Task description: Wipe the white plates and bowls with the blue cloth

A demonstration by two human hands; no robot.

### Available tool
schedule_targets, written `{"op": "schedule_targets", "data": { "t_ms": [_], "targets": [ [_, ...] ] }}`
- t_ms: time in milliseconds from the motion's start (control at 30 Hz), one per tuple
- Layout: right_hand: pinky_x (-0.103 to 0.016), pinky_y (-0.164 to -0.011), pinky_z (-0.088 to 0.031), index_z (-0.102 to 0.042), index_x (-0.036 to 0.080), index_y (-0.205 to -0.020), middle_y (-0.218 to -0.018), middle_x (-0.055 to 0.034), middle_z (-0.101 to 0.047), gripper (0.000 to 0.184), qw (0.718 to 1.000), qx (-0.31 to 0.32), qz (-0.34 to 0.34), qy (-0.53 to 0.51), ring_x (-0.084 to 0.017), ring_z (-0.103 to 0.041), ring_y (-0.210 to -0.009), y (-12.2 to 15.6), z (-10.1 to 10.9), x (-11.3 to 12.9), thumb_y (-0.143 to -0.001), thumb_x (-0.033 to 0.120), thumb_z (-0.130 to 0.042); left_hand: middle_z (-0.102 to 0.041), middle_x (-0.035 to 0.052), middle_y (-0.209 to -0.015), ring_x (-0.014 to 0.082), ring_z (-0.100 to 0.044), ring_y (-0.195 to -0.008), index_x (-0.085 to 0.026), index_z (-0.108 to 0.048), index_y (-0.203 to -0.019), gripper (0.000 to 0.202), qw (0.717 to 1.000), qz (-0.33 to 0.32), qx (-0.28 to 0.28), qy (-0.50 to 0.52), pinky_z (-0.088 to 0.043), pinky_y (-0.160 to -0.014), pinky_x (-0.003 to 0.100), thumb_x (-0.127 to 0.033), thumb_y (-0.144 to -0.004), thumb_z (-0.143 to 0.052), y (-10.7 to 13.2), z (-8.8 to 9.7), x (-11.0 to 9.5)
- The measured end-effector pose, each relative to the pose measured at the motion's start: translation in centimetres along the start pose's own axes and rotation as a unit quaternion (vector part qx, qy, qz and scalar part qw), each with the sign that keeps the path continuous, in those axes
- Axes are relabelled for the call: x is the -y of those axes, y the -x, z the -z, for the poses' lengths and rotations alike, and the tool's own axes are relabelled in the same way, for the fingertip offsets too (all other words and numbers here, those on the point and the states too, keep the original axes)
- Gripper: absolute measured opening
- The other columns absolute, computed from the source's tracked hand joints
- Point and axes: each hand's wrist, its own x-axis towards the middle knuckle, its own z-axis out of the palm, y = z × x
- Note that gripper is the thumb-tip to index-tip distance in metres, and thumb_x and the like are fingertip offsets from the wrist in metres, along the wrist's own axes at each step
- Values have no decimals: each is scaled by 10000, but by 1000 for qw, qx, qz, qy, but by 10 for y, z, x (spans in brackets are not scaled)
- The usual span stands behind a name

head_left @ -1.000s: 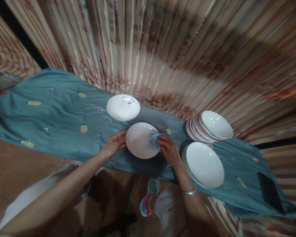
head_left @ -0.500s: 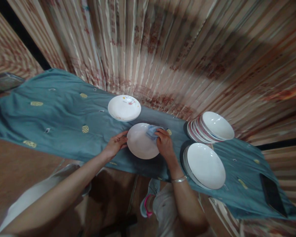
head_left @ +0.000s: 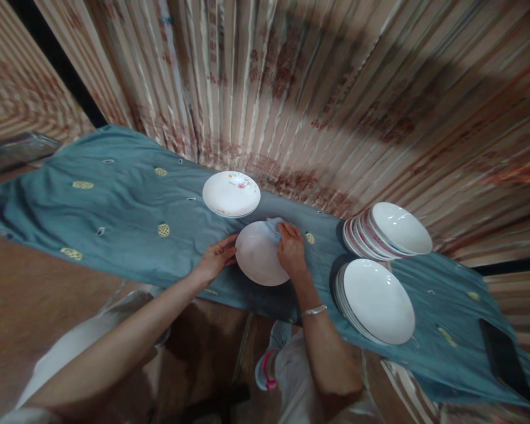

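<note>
A white plate (head_left: 259, 259) is tilted over the front part of the cloth-covered table. My left hand (head_left: 216, 258) grips its left rim, thumb on top and fingers at the edge. Against the plate's upper right rim, my right hand (head_left: 290, 248) presses a bunched light-blue cloth (head_left: 271, 226), fingers closed on it. Part of the cloth is hidden behind those fingers. Just behind stands a white plate with a floral print (head_left: 232, 194), with at least one more under it.
To the right are a stack of white plates (head_left: 378, 303) and, behind it, a stack of bowls (head_left: 400, 228) leaning over. A black phone (head_left: 506, 359) lies near the right end of the teal tablecloth (head_left: 132, 200). A pleated curtain (head_left: 265, 88) hangs behind.
My right hand has slid the cloth along the plate's rim, slightly up and back. My left hand keeps its hold. The whole view has shifted a little.
</note>
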Motion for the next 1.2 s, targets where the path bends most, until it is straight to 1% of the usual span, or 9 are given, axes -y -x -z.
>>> {"op": "schedule_targets", "data": {
  "t_ms": [100,233,367,567,700,800,933,1033,1200],
  "targets": [
    [-467,-1182,-295,-547,98,-1403,-1436,-163,-564,576,999,19,5,25,-274,-434,-1363,0,0,11,-862,4,-373,-767,63,-963,220,-695,-899,-180,-712,-1142,681,1000,4,6,12,-548,-879,389,-446,-542,-893,-1,0,1],
    [-466,-1183,-287,-503,62,-1435,-1500,-182,-494,535,998,41,3,57,-299,-358,-1414,1,2,27,-916,63,-374,-766,44,-940,200,-691,-864,-186,-715,-1123,663,1000,10,2,20,-557,-857,370,-419,-531,-901,-1,0,2],
    [-488,-1170,-295,-487,63,-1446,-1542,-178,-435,524,995,70,14,70,-320,-312,-1427,2,4,37,-934,99,-383,-761,53,-967,218,-691,-909,-182,-712,-1130,642,1000,5,7,18,-551,-875,385,-400,-552,-889,-1,1,2],
    [-542,-1134,-322,-506,116,-1432,-1555,-169,-409,525,996,62,28,52,-339,-295,-1423,4,-1,42,-923,92,-380,-756,52,-963,213,-687,-892,-177,-712,-1103,636,1000,4,2,27,-557,-869,390,-393,-533,-893,-1,0,1],
    [-524,-1161,-296,-524,94,-1418,-1558,-170,-401,517,997,67,29,41,-333,-280,-1443,6,-5,41,-920,93,-380,-755,55,-976,223,-690,-920,-180,-711,-1110,606,1000,0,2,18,-559,-876,398,-380,-561,-874,-1,-1,1],
    [-509,-1185,-272,-511,80,-1434,-1563,-183,-394,543,995,83,52,22,-314,-289,-1453,8,-8,44,-905,85,-390,-758,56,-997,238,-692,-967,-196,-714,-1110,569,1000,-5,5,3,-562,-877,392,-377,-589,-854,-1,0,1],
    [-511,-1160,-330,-487,116,-1467,-1563,-166,-410,558,990,118,71,0,-305,-336,-1433,12,-10,54,-915,124,-403,-762,56,-1038,235,-695,-974,-201,-721,-1102,590,1000,-11,3,3,-569,-873,379,-394,-563,-864,-3,0,3],
    [-487,-1164,-349,-530,136,-1431,-1524,-140,-473,515,985,134,100,-36,-275,-375,-1421,15,-9,60,-936,136,-390,-761,51,-1059,216,-695,-947,-197,-725,-1091,614,1000,-11,-2,14,-573,-853,356,-398,-531,-877,-3,-1,3],
    [-450,-1198,-340,-627,143,-1327,-1445,-128,-573,446,967,153,160,-123,-223,-462,-1383,27,1,61,-942,122,-402,-761,38,-1042,197,-688,-926,-209,-730,-1055,565,1000,-10,-8,12,-566,-843,341,-391,-540,-874,-3,-1,3]
  ]
}}
